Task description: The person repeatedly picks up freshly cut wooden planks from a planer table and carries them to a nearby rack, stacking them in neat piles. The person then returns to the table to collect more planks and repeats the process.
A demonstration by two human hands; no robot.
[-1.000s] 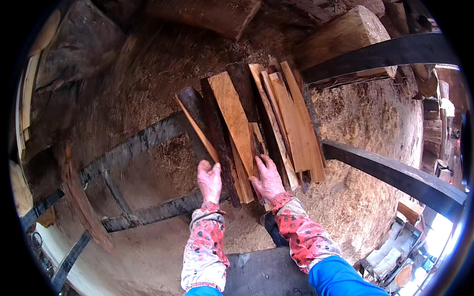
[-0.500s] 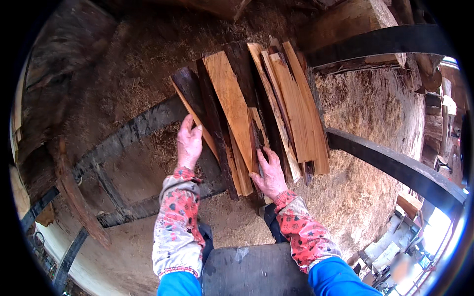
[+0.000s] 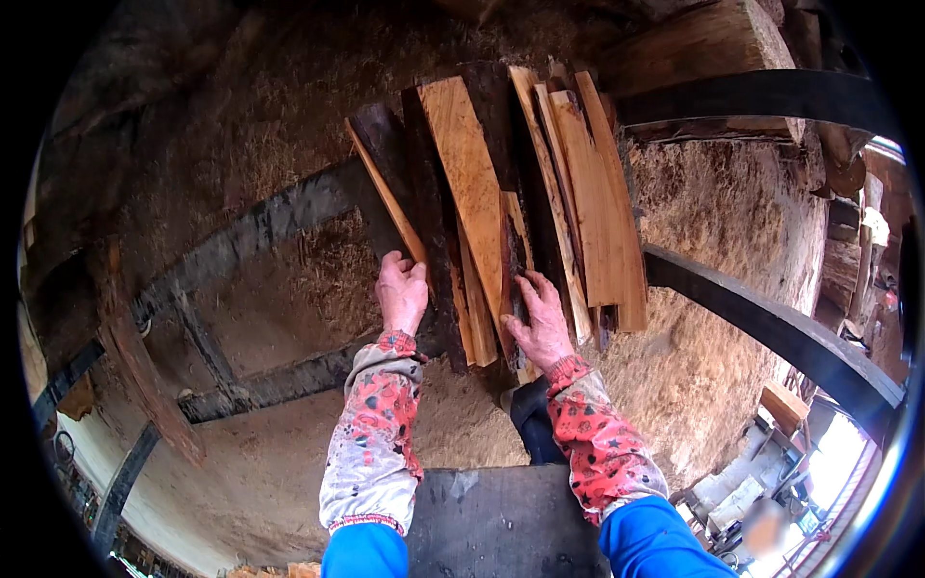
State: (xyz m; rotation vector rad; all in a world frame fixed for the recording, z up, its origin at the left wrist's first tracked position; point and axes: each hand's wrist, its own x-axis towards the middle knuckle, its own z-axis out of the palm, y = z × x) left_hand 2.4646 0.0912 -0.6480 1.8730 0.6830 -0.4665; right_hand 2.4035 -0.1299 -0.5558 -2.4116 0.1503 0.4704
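Note:
My left hand (image 3: pixel 402 292) is at the lower end of the leftmost wooden slab (image 3: pixel 388 197), thumb and fingers closed at its pale cut edge. Dark bark covers this slab's other face. Beside it lies a wide tapered board (image 3: pixel 466 164) with its narrow end toward me. My right hand (image 3: pixel 541 326) rests with fingers apart at the lower ends of the middle pieces, its thumb by the board's tip and its fingers over a narrow barked strip (image 3: pixel 514 231). Farther right, several brown boards (image 3: pixel 590 193) lie side by side.
A dark metal frame (image 3: pixel 255 231) lies under and left of the pile. Dark curved bars (image 3: pixel 771 323) extend to the right. Sawdust (image 3: pixel 713 231) covers the ground. A dark flat panel (image 3: pixel 501 520) is close to me, and a rough branch (image 3: pixel 135 356) leans at left.
My left hand has slid down the leftmost slab's edge to its lower end. My right hand keeps about the same place on the pile. The whole view has shifted slightly.

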